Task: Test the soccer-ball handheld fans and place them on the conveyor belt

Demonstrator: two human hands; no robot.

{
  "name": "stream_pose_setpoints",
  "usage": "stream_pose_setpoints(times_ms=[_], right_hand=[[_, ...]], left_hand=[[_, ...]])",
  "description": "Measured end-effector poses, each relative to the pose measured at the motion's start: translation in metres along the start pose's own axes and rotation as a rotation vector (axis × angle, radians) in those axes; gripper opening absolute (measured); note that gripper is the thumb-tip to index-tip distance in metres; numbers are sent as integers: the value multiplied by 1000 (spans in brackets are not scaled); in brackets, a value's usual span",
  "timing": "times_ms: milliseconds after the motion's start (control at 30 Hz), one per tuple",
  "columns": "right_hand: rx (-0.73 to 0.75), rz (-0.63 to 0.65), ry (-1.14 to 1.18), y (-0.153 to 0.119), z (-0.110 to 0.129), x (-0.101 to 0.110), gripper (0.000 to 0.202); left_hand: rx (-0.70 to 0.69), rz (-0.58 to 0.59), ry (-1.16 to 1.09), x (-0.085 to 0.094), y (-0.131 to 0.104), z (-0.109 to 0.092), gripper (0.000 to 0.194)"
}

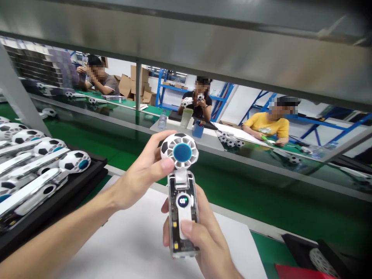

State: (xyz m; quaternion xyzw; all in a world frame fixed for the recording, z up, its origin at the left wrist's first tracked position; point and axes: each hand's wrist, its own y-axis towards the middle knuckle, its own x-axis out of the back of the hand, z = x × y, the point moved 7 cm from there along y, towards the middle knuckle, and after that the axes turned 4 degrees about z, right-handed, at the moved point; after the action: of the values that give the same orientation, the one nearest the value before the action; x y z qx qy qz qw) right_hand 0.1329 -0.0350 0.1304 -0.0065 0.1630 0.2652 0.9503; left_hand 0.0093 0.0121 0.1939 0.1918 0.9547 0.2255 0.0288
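Observation:
A handheld fan point(183, 182) with a round football-patterned head, blue centre and clear-cased body is held up before me. My left hand point(151, 162) grips the head from the left, thumb on its front rim. Wrapped round the body from the right, my right hand point(207, 232) has its thumb on the white strip below a small round display, which is lit and reads about 100. The fan's back and some of my fingers are hidden. Below lies a white sheet point(130, 232) on the bench.
Several similar fans point(72, 161) lie in a black tray point(97, 166) at left. A green conveyor belt point(247, 190) runs across beyond the sheet. On its far side sit three people, a bottle point(162, 120) and a blue box point(198, 130). A metal shelf point(186, 42) spans overhead.

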Motion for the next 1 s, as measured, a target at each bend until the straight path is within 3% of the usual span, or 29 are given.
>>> stream_pose_setpoints(times_ms=[100, 233, 500, 700, 1000], right_hand=[[-32, 8, -12, 1, -7, -4, 47], [58, -116, -158, 3, -3, 3, 32], [140, -134, -360, 2, 1, 5, 37], [39, -122, -423, 1, -1, 8, 34], [37, -86, -546, 0, -2, 11, 34]], left_hand=[[8, -42, -46, -9, -6, -2, 50], [-14, -108, 78, -21, -12, -7, 43], [39, -189, 131, -22, -15, 2, 37], [73, -188, 71, -22, -13, 8, 36], [85, -166, 129, -22, -13, 10, 35]])
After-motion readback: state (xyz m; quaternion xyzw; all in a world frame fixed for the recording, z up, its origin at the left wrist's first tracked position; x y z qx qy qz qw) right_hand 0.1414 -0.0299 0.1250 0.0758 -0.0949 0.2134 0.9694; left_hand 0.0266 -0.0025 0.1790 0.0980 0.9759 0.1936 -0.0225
